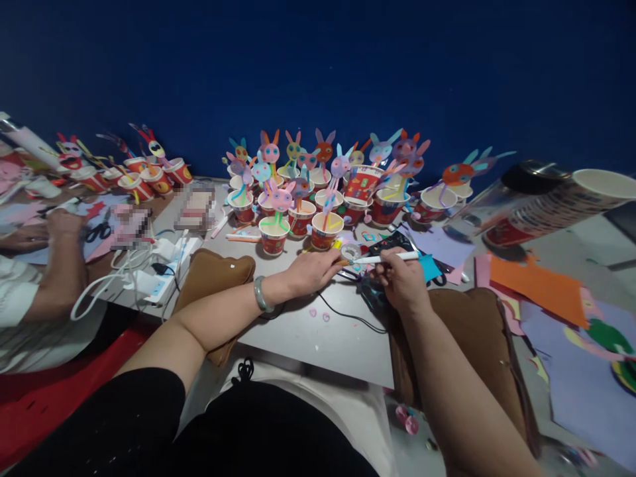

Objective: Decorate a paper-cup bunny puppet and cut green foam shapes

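Note:
My right hand [403,281] is closed around a white marker [405,256], its tip pointing left. The tip meets a small orange piece [342,263] pinched at the fingertips of my left hand [311,271]; the piece is too small to make out fully. Just behind the tip lies a roll of clear tape [350,252]. Two small pink heart-shaped cutouts [319,314] rest on the table in front of my hands. Beyond stand red paper cups [274,237] with paper rabbit heads on bent coloured strips.
Brown cushions [213,275] lie under both forearms. On the right are a stack of paper cups [546,209], a clear tumbler [511,192], orange paper [539,286] and purple paper [576,384]. A power strip [171,268] with cables and a co-worker's arm [62,265] are left.

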